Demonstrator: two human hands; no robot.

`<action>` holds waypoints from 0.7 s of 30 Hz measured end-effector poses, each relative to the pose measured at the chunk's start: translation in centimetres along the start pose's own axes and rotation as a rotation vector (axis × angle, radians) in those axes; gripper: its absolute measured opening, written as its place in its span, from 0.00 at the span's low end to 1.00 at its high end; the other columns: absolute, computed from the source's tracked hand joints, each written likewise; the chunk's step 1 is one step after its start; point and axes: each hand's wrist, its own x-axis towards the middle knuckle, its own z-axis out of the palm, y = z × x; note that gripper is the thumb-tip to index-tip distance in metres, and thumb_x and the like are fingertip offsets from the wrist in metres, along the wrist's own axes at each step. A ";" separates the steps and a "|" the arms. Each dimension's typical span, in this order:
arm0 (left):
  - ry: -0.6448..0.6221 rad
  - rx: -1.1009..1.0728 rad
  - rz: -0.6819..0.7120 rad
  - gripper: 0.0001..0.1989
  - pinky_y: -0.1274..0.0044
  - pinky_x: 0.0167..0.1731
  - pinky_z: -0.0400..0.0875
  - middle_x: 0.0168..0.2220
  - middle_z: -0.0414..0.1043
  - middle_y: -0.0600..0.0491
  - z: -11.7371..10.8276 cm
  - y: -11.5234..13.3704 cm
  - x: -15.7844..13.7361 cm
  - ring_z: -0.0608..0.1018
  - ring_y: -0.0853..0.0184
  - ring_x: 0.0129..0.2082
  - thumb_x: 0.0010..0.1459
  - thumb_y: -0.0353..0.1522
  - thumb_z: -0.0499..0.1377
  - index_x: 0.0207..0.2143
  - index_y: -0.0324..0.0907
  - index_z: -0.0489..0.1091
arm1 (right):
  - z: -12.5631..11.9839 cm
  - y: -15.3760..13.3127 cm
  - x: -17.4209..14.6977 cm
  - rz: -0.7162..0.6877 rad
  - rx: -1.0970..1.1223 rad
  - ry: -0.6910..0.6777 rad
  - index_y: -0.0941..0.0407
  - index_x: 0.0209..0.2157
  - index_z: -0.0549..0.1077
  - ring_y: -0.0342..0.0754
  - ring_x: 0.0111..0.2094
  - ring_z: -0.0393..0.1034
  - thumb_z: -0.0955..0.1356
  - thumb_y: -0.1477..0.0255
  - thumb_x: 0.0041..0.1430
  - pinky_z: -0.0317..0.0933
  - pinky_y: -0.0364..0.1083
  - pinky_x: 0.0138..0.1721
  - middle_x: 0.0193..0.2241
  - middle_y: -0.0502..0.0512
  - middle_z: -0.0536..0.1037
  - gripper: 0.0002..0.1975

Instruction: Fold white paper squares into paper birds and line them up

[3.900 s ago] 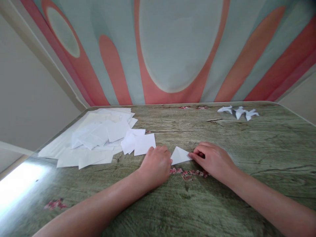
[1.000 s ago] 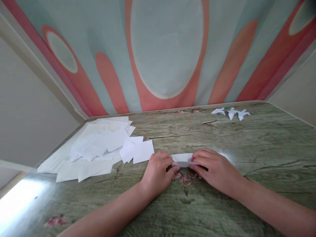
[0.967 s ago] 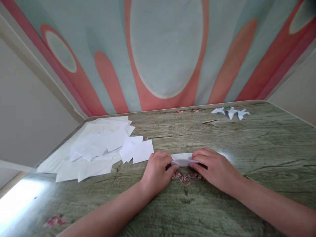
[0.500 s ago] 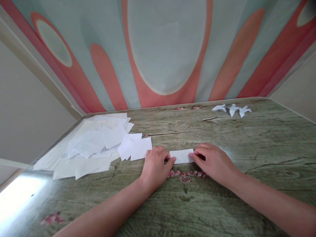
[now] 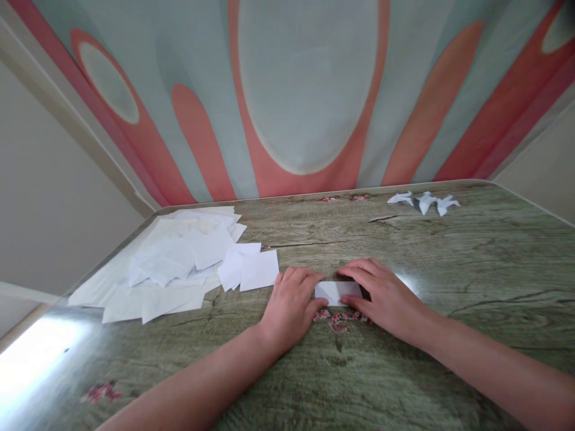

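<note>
A small white strip of folded paper (image 5: 333,292) lies flat on the wood-patterned table between my two hands. My left hand (image 5: 291,302) is at its left end, thumb by the lower corner and index finger by the upper one. From the right, my right hand (image 5: 381,293) has its thumb pressed on the lower edge, while its index finger reaches past the upper edge. Both hands hold the strip against the tabletop. Just beyond my left hand, a few loose white paper squares (image 5: 259,270) overlap.
A wide, messy pile of white paper sheets (image 5: 179,251) covers the table's left side. Three folded paper birds (image 5: 426,203) stand near the back right edge. Behind the table (image 5: 485,287) hangs a coral and grey patterned cloth (image 5: 309,90).
My fingers have shifted from pinching the strip's two ends to spreading around its upper and lower edges. The strip sits slightly nearer to me. The view has moved a little.
</note>
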 end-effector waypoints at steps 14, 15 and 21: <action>-0.067 -0.468 -0.210 0.07 0.77 0.34 0.65 0.30 0.72 0.55 -1.0 0.7 -0.1 0.72 0.67 0.31 0.50 0.28 0.61 0.34 0.41 0.70 | -1.8 -1.5 -0.3 0.176 0.314 -0.087 0.53 0.28 0.71 0.45 0.28 0.69 0.70 0.72 0.54 0.60 0.44 0.29 0.24 0.46 0.74 0.03; -0.076 -0.529 -0.253 0.04 0.78 0.31 0.64 0.28 0.71 0.56 -1.2 0.7 0.0 0.72 0.68 0.29 0.51 0.28 0.61 0.32 0.41 0.71 | -2.0 -1.5 -0.2 0.210 0.363 -0.077 0.53 0.28 0.72 0.45 0.26 0.69 0.69 0.71 0.55 0.59 0.43 0.27 0.23 0.46 0.75 0.03; -0.019 -0.850 -0.419 0.09 0.80 0.26 0.61 0.23 0.70 0.56 -2.0 1.1 2.4 0.69 0.72 0.23 0.53 0.35 0.61 0.26 0.38 0.71 | -3.0 -1.2 0.0 0.180 0.333 0.092 0.53 0.28 0.73 0.46 0.30 0.71 0.68 0.66 0.58 0.63 0.44 0.32 0.27 0.47 0.76 0.06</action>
